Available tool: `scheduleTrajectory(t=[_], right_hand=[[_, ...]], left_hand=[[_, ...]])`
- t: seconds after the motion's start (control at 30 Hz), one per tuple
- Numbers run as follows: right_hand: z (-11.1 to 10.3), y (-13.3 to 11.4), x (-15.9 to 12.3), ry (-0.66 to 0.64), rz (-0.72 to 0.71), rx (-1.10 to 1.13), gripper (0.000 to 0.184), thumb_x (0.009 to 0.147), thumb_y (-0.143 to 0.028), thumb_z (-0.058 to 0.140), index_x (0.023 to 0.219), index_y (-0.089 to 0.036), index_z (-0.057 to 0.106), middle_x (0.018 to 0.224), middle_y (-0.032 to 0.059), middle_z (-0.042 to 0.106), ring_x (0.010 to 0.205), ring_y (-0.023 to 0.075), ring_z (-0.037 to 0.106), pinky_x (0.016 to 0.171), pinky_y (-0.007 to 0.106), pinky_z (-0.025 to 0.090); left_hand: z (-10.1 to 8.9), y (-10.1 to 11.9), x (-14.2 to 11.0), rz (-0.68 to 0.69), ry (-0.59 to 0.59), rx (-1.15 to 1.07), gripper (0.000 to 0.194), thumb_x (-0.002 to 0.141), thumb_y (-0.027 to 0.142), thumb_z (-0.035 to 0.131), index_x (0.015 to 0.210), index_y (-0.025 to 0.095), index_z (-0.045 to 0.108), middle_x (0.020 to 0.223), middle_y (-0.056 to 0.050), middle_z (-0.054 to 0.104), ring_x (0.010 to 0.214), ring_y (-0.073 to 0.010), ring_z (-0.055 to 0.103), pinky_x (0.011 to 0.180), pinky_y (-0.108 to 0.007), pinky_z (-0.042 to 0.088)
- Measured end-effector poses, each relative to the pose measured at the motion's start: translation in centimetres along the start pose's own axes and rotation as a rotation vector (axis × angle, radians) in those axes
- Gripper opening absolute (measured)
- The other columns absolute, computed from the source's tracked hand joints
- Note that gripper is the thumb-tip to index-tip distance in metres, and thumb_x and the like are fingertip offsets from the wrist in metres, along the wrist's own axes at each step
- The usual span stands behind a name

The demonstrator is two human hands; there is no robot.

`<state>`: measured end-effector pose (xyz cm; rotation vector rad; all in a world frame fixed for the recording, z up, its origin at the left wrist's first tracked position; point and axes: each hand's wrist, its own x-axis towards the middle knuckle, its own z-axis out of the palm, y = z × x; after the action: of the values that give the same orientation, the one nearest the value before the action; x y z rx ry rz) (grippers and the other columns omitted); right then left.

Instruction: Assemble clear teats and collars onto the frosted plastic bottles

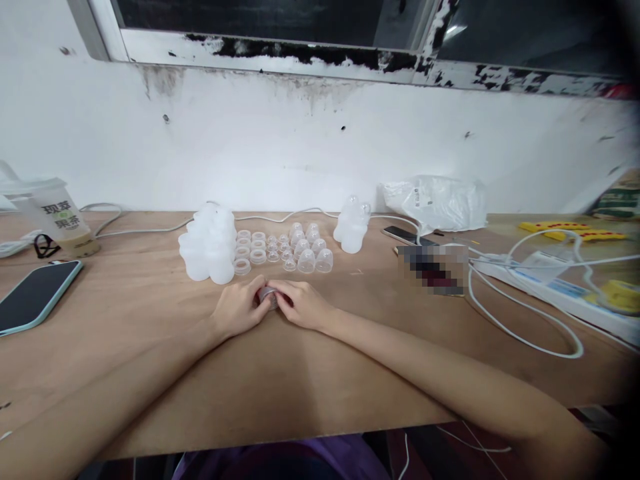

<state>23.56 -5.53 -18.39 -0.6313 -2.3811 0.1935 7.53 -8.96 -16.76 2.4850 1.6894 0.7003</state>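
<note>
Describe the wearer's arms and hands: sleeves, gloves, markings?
Left forearm and right forearm: bare, no sleeves, watch or cables on them. Left hand and right hand: ungloved, no visible markings. Purple cloth, probably clothing, shows at the bottom.

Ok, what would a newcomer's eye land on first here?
Probably the left hand and right hand, meeting at a small translucent piece near the wooden table's middle. Just beyond lie rows of pale rings and clear domed caps, a bulky white cluster to their left. Above, the peeling window frame stands out against the white wall.
</note>
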Motion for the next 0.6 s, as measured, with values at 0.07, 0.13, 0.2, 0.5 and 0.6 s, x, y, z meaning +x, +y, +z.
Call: scheduleTrajectory(t=[0.07,0.13,0.2,0.5,0.6], right_hand=[[0.02,0.04,-0.01,0.009,-0.004,0.002,0.033,0.079,-0.014,0.035,0.11,-0.015,0.047,0.105,0.0065,0.057,0.094,0.0148,0.054,0.082,0.028,0.044],[0.01,0.09,0.0,0.006,-0.008,0.004,0.034,0.081,-0.016,0.033,0.112,-0.013,0.046,0.109,0.0082,0.055,0.098,0.0152,0.052,0.084,0.028,0.043],[-0.04,0.13,0.01,-0.007,-0.014,0.007,0.034,0.082,-0.018,0.031,0.114,-0.012,0.045,0.111,0.0091,0.053,0.099,0.0151,0.051,0.085,0.028,0.042],[-0.31,-0.18,0.11,-0.016,0.003,-0.002,0.029,0.083,-0.017,0.032,0.106,-0.016,0.048,0.1,0.0047,0.058,0.089,0.0133,0.055,0.077,0.026,0.044],[-0.32,-0.3,0.1,-0.012,0.011,-0.011,0.027,0.082,-0.017,0.033,0.103,-0.017,0.049,0.094,0.0036,0.059,0.084,0.0129,0.056,0.074,0.025,0.044]], left_hand=[[-0.08,-0.12,-0.02,0.024,-0.003,-0.025,0.02,0.079,0.036,0.033,0.07,0.019,0.039,0.055,0.004,0.049,0.048,-0.0111,0.047,0.047,-0.021,0.031],[-0.09,-0.21,-0.03,0.03,0.005,-0.048,0.02,0.08,0.036,0.031,0.072,0.019,0.039,0.055,0.004,0.048,0.047,-0.0108,0.046,0.047,-0.02,0.03],[-0.05,-0.25,-0.05,0.029,0.008,-0.065,0.02,0.081,0.036,0.031,0.072,0.019,0.039,0.054,0.004,0.048,0.047,-0.0107,0.046,0.047,-0.02,0.03],[0.02,-0.13,-0.1,0.022,-0.001,-0.056,0.017,0.079,0.032,0.033,0.071,0.02,0.04,0.054,0.004,0.047,0.046,-0.0102,0.044,0.047,-0.02,0.029],[0.04,-0.14,-0.11,0.026,-0.001,-0.049,0.015,0.078,0.031,0.035,0.07,0.02,0.041,0.054,0.004,0.048,0.046,-0.0102,0.044,0.047,-0.02,0.029]])
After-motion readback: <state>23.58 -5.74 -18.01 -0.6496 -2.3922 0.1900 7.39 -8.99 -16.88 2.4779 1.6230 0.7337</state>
